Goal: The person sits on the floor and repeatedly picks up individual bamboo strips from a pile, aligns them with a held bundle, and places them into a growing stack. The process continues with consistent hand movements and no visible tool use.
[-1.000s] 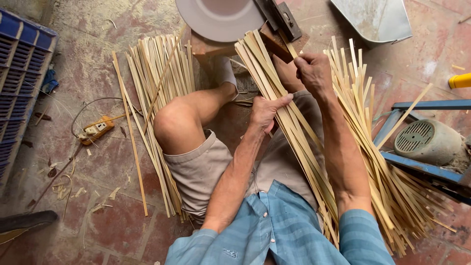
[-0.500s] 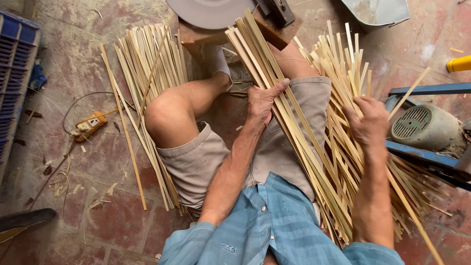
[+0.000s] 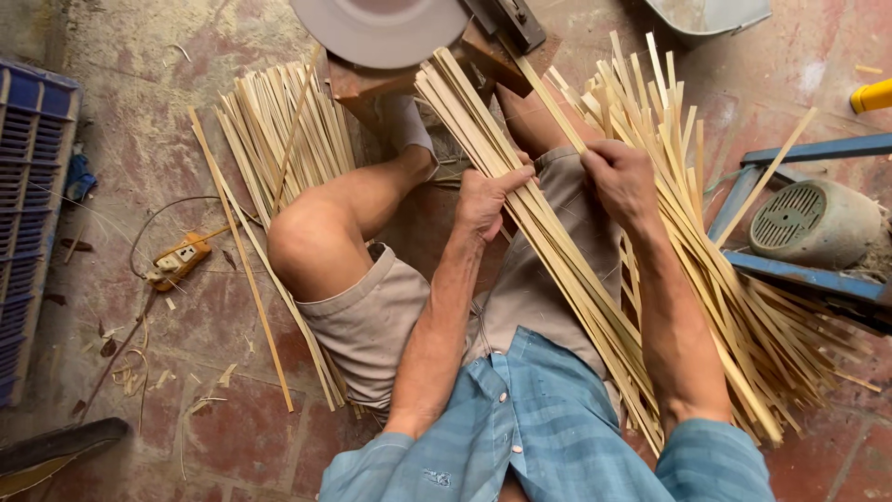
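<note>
- A bundle of flat bamboo strips [image 3: 548, 251] was held slanted across the lap of a seated person, its upper end near a grey disc [image 3: 381, 28] and its lower end beside the blue shirt.
- The left hand [image 3: 488, 200] was closed around the upper part of the bundle, fingers wrapped over the strips.
- The right hand [image 3: 623, 181] was seen pinched on a single strip [image 3: 557, 112] at the bundle's right edge, just beside the loose heap.
- A loose heap of strips [image 3: 743, 307] was spread at the person's right, fanned and untidy; by its look it was judged to be stock not yet gathered.
- A second pile [image 3: 279, 130] was laid flat at the left knee, more even, with 1 long strip [image 3: 246, 279] lying apart from it.
- Progress was judged as partway: a fair bundle was already collected, yet many strips were left in the heap.
- The floor [image 3: 186, 437] was worn red tile, stained and strewn with shavings.
- A yellow power strip [image 3: 181, 262] with its cord was lying left of the knee, and a blue crate [image 3: 32, 223] was set at the far left edge.
- A blue metal frame carrying a grey motor [image 3: 813, 223] was placed at the right, near the heap.
</note>
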